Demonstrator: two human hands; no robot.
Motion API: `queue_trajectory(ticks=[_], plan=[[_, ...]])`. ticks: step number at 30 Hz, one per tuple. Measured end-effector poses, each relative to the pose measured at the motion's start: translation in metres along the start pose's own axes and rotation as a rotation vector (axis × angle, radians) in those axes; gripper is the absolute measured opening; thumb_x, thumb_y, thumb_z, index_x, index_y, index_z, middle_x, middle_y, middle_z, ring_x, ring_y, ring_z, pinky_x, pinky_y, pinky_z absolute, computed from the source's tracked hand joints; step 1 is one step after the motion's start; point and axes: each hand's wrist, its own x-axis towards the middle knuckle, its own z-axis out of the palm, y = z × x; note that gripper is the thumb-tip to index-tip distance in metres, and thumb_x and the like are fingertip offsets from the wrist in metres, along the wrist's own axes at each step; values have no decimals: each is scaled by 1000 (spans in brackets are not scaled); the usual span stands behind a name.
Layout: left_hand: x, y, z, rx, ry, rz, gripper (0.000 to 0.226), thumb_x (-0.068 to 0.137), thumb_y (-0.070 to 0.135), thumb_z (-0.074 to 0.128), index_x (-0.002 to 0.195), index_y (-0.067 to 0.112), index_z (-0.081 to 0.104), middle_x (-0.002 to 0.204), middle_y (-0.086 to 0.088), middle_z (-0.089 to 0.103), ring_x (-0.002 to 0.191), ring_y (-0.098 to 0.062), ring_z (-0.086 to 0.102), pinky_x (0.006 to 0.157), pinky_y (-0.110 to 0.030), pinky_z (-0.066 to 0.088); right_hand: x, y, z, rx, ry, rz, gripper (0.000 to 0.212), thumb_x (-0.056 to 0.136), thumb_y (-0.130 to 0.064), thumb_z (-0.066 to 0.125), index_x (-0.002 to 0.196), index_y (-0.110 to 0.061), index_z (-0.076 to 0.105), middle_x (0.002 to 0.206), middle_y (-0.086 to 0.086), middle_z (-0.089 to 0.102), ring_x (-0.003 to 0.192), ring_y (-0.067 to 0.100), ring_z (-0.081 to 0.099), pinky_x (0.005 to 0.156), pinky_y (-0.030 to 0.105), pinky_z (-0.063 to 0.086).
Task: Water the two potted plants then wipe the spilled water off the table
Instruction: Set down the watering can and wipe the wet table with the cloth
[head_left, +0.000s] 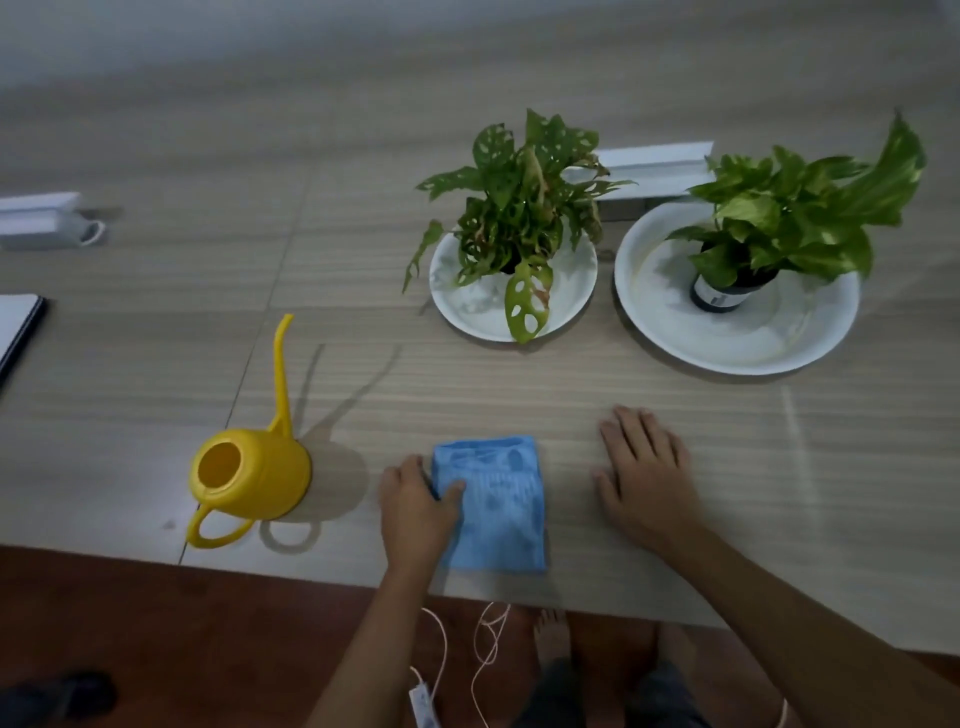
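Left hand (415, 501) pinched left edge of folded blue cloth (493, 506), thumb on top; cloth lay flat at near table (156, 322) edge. Right hand (641, 475) flat on table at cloth's 3 o'clock, fingers spread, holding nothing. Yellow watering can (254, 478) upright at cloth's 9 o'clock. Holey-leaf plant (519, 208) on white plate (467, 312) at 12 o'clock; pothos (789, 218) in larger white dish (727, 353) at 1 o'clock.

The scene is dim and bluish, with soft detail and visible noise. The yellow watering can (249, 480) casts several faint shadows rightward and away across the table (156, 291), so light reaches it from more than one source. A pale streak of glare marks the right side. Wide-angle distortion bends the table's edges, and the corners darken and blur.
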Motion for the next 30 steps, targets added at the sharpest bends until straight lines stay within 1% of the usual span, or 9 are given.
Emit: queue_trajectory(ticks=[3, 8, 15, 18, 21, 23, 25, 27, 30], plan=[[5, 8, 0, -33, -33, -4, 32, 80, 27, 76, 101, 13, 56, 104, -7, 53, 96, -17, 46, 79, -27, 35, 16, -24, -10, 121, -27, -46, 68, 76, -52, 48, 130, -11, 55, 137, 16, 51, 125, 38, 47, 98, 50, 40], [4, 14, -2, -95, -69, 36, 25, 83, 15, 71, 86, 22, 47, 85, 4, 55, 75, -12, 51, 59, -20, 31, 35, -79, -11, 149, -250, -275, 90, 80, -52, 65, 151, -14, 25, 143, 7, 40, 129, 27, 36, 105, 42, 32], [14, 7, -12, -218, -116, 32, 28, 82, 9, 72, 94, 20, 48, 79, 7, 59, 72, -10, 57, 56, -10, 36, 40, -89, -12, 173, -244, -211, 55, 84, -37, 68, 132, -16, 50, 130, 8, 53, 119, 27, 45, 98, 36, 32], [30, 0, -21, -154, 5, 85, 36, 80, 11, 74, 110, 15, 54, 93, -6, 64, 89, -28, 63, 74, -26, 48, 34, -79, -15, 179, -46, -135, 55, 89, -40, 59, 136, -16, 47, 138, 8, 48, 124, 29, 43, 101, 43, 34], [26, -8, -15, 190, 207, 380, 56, 87, 32, 64, 138, 13, 50, 135, -15, 55, 122, -37, 51, 100, -48, 43, 27, -55, -12, 95, 45, -57, 60, 92, -48, 39, 144, -18, 40, 152, 7, 38, 139, 27, 31, 112, 47, 26], [3, -3, 11, 295, 51, 585, 61, 96, 53, 44, 150, 25, 39, 157, -8, 38, 144, -34, 34, 113, -52, 34, 19, -37, -5, 35, 6, -13, 65, 95, -53, 27, 152, -22, 28, 162, 3, 23, 148, 25, 17, 118, 48, 16], [-2, -5, 39, 394, -58, 737, 63, 99, 62, 27, 155, 34, 27, 165, 1, 24, 152, -29, 18, 116, -58, 28, 11, -26, 5, -6, -47, -13, 69, 95, -58, 15, 156, -27, 14, 165, -3, 5, 151, 19, 1, 120, 45, 6], [31, -18, 32, 447, 3, 697, 63, 99, 63, 23, 157, 37, 22, 165, 6, 21, 153, -26, 15, 117, -58, 26, 8, -20, 14, -40, -36, -17, 69, 95, -60, 11, 156, -30, 7, 164, -7, -1, 150, 14, -6, 120, 43, 2], [68, -63, -10, 439, 166, 344, 64, 99, 60, 24, 157, 34, 23, 165, 0, 24, 153, -31, 18, 117, -61, 22, 8, -19, 18, -54, -11, -13, 66, 97, -58, 17, 156, -30, 12, 164, -6, 8, 151, 15, 0, 120, 44, 7]])
